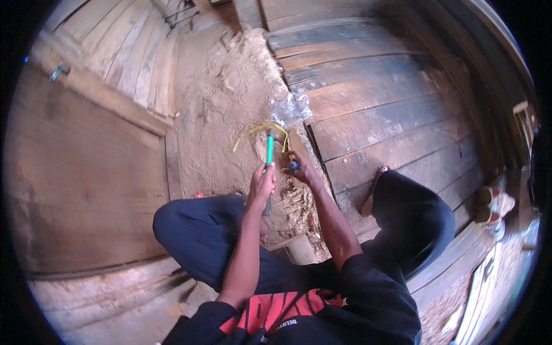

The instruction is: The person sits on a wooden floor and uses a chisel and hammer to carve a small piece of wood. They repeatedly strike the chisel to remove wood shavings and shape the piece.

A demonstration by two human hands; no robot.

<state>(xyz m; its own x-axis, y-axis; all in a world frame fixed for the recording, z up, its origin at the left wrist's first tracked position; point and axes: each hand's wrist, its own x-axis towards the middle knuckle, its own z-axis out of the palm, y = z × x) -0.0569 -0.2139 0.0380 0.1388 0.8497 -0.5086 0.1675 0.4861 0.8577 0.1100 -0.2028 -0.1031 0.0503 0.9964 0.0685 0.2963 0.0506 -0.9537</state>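
My left hand (262, 182) is closed round the handle of a hammer (270, 150) with a bright green shaft, whose greyish head lies at the far end, partly blurred. Just right of it, my right hand (303, 168) has its fingers curled round a tool with a blue handle (294, 165); its working end cannot be made out. Beyond the hands a yellow strip (250, 137) curves past the hammer head. A narrow piece of wood (298, 148) lies beneath and beyond my right hand.
Crumpled clear plastic (291, 109) rests at the edge of the plank platform (379, 109). Wood chips (296, 210) litter the ground between my bent legs. A wooden block (301, 249) lies close to me. A large brown board (86, 184) stands at left.
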